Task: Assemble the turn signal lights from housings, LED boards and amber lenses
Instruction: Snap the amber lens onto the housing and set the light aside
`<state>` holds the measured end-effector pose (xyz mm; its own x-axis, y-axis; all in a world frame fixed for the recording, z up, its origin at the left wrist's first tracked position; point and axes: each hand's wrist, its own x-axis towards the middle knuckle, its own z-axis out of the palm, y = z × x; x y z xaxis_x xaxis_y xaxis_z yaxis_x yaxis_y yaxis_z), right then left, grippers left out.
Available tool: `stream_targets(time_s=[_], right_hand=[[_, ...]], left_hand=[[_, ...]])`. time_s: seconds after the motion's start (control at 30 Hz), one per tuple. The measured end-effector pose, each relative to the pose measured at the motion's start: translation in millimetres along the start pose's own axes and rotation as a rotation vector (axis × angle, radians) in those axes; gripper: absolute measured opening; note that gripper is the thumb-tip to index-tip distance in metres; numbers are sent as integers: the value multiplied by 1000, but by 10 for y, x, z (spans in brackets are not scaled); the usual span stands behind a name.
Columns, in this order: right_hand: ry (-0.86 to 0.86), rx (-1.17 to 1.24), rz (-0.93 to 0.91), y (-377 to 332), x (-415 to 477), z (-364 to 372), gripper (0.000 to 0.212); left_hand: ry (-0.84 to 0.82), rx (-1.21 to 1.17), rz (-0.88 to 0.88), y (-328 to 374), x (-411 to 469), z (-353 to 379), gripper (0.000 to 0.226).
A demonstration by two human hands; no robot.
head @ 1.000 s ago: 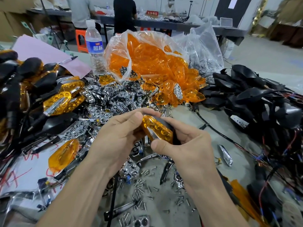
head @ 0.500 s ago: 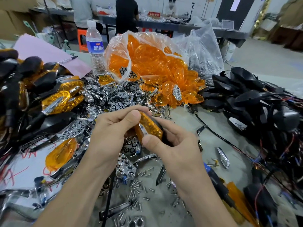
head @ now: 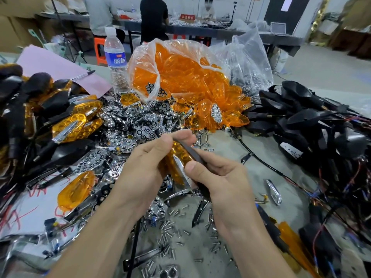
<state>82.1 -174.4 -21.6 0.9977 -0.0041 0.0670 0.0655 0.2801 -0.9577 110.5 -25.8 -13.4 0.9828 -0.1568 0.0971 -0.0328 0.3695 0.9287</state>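
We hold the turn signal light [head: 177, 157] over the loose screws [head: 170, 227], the left hand [head: 144, 171] pinching its amber lens and the right hand [head: 222, 177] gripping the black housing [head: 193, 154], probably to press them together.

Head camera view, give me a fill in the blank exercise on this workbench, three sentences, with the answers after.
1. The water bottle wears a ____ label.
2. The marker pen lies on a sheet of paper coloured ____.
3. The left hand and right hand both grip one turn signal light, and the heap of wired black housings lies on the person's ____ side.
Missing words: blue; pink; right.
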Motion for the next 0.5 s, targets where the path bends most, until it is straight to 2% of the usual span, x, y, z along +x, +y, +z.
stream_targets(time_s=[0.13,0.27,0.4,0.43,0.5], right_hand=[[-44,18,50,-6,17,-20,30],[-49,-184,-14,-29,5,-4,19],[-31,-445,-131,-26,-33,-7,19],[-18,-476,-152,-25,-38,1,21],[5,-560,-182,-20,-59,26,43]], left_hand=[[-75,-7,3,21,3,-32,46],[40,126,52,4,16,-25,44],[152,157,71,-59,24,34,37],[187,160,75,-69,28,47,34],[249,157,72,-95,41,67,24]])
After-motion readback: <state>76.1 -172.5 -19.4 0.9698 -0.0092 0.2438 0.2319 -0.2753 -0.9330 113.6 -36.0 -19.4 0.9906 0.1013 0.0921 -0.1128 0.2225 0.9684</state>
